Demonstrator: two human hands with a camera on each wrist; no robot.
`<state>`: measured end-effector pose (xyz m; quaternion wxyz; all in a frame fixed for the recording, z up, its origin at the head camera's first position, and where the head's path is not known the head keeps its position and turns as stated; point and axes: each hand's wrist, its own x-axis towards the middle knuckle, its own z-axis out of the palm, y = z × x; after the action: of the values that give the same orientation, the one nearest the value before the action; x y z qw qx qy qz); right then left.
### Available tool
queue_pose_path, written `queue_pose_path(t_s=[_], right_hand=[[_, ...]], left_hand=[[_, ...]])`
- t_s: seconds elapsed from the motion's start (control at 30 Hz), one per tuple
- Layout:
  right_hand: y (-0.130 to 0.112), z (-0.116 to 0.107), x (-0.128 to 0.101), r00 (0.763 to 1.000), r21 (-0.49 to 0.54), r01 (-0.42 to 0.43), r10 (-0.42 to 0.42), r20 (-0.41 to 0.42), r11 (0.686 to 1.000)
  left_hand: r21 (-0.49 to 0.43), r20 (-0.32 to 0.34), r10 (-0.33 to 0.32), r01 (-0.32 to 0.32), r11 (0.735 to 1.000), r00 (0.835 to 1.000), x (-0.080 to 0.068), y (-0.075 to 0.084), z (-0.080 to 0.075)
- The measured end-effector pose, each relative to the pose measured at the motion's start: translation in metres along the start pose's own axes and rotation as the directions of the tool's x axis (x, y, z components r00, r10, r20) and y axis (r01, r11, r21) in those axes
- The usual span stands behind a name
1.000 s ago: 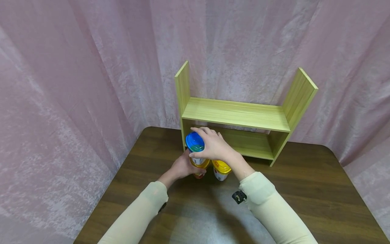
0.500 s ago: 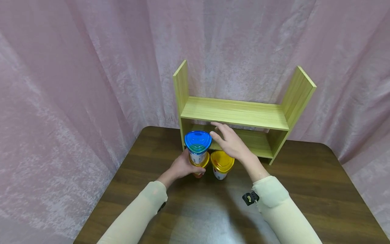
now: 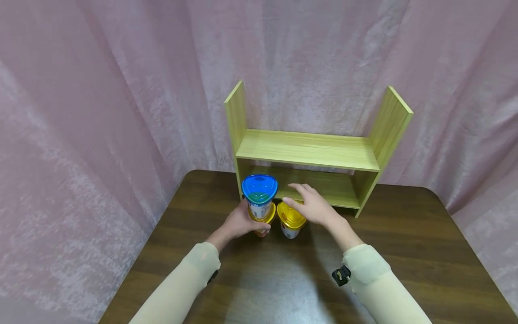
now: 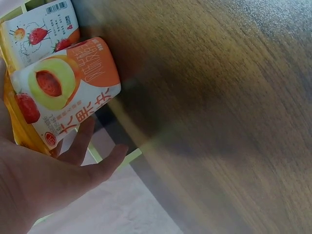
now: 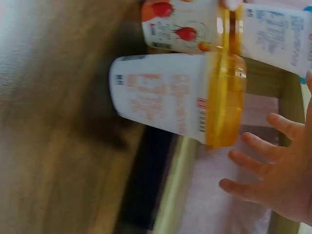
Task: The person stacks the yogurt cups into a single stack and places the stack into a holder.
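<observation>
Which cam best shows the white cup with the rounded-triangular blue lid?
Head. The white cup with the rounded-triangular blue lid appears there with its whole top uncovered, the side foreshortened below. Right wrist gives a larger, blurry look at the printed side, but the frame edge leaves only slivers of blue. Left wrist doesn't show it.

Left hand [image 4: 58, 183] gripping peach-print cup [image 4: 68, 90], second cup [image 4: 44, 31] behind.
Front cup: white/orange label, cut peach, strawberry, big orange-red characters; yellow-orange lid [image 4: 23, 129] on the hand side, partly covered by hand. Second cup: strawberry print, barcode, partly hidden by first; can't tell if touching. Brown wood-grain tabletop [image 4: 209, 112] across right side; pale yellowish strip [image 4: 133, 156] by the hand, pale cloth [image 4: 129, 207] at bottom.
</observation>
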<state>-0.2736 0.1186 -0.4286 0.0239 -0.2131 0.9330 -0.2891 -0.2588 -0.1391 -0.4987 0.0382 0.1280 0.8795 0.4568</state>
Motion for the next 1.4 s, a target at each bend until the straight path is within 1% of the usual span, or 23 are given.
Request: queue_pose_path(t_s=[0.07,0.2,0.3,0.4,0.7,0.93,1.4], right_hand=[[0.002,0.005,0.000,1.000,-0.016,-0.004,0.004,0.004,1.000],[0.005,0.015,0.000,1.000,-0.051,-0.006,0.005,-0.015,0.999],[0.007,0.020,-0.001,1.000,-0.067,-0.003,0.002,-0.015,0.998],[0.008,0.024,-0.002,1.000,-0.071,0.004,-0.005,-0.011,0.997],[0.010,0.028,-0.003,1.000,-0.082,0.009,-0.010,-0.011,0.997],[0.010,0.035,-0.004,1.000,-0.079,0.011,-0.011,0.002,0.997],[0.013,0.039,-0.007,0.998,-0.080,0.060,-0.058,0.031,0.995]], left_hand=[[-0.004,-0.003,0.001,-0.001,1.000,1.000,0.000,-0.001,-0.001],[-0.012,-0.003,0.010,-0.010,1.000,1.000,0.000,-0.002,-0.001],[-0.018,-0.001,0.021,-0.021,1.000,1.000,-0.001,-0.002,-0.001],[-0.024,0.001,0.017,-0.017,1.000,1.000,-0.003,-0.002,-0.001],[-0.028,0.000,-0.008,0.008,1.000,1.000,-0.005,-0.002,-0.006],[-0.032,0.002,-0.008,0.009,0.999,1.000,-0.005,0.000,-0.008],[-0.020,0.003,-0.009,0.009,1.000,1.000,-0.006,-0.001,-0.010]])
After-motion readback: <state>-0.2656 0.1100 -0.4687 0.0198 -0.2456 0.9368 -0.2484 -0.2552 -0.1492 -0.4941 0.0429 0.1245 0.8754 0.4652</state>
